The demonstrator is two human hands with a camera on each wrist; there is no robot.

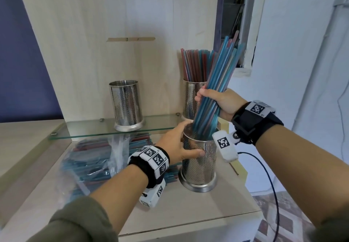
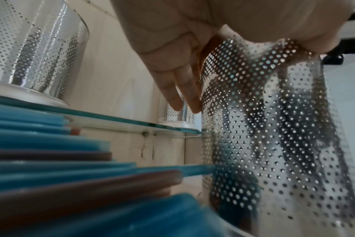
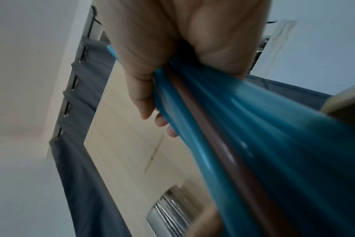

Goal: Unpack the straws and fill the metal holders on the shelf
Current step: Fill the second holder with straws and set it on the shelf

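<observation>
A perforated metal holder (image 1: 200, 166) stands on the wooden counter, and my left hand (image 1: 179, 145) grips it near the rim; the left wrist view shows the fingers (image 2: 172, 83) wrapped round its wall (image 2: 274, 128). My right hand (image 1: 217, 100) grips a bundle of blue and red straws (image 1: 221, 75), tilted, its lower ends inside that holder. In the right wrist view the fingers (image 3: 144, 96) curl round the bundle (image 3: 253, 136). On the glass shelf (image 1: 90, 128) an empty holder (image 1: 127, 105) stands at the left and a holder full of straws (image 1: 190, 98) at the right.
A clear plastic bag of loose straws (image 1: 98, 158) lies on the counter (image 1: 188, 211) under the shelf, left of the held holder. A black cable (image 1: 272, 185) hangs off the counter's right edge. The wooden back panel (image 1: 113, 34) rises behind the shelf.
</observation>
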